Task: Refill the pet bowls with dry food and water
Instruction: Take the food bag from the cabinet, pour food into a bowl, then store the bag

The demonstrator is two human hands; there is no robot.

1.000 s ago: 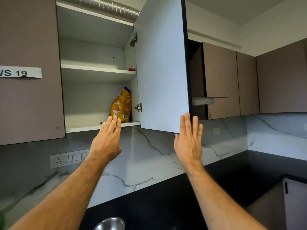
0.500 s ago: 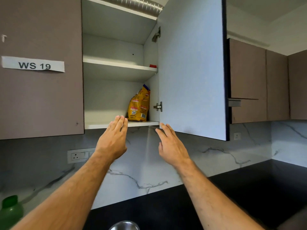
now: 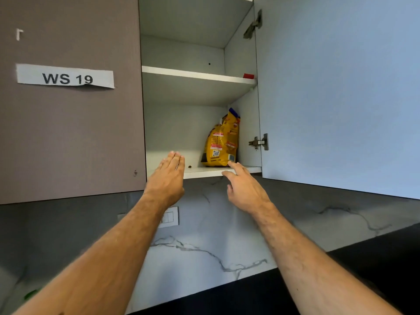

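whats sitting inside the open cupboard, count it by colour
yellow: 1, food bag on the bottom shelf
red: 1, small item on the upper shelf, too small to identify
dark: 1, small bit beside the bag
total: 3

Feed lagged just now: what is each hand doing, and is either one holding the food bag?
Left hand: open, flat, empty, at the shelf edge.
Right hand: open, empty, fingertips just short of the yellow food bag.

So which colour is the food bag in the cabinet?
The food bag is mostly yellow-orange with a blue top, in the head view.
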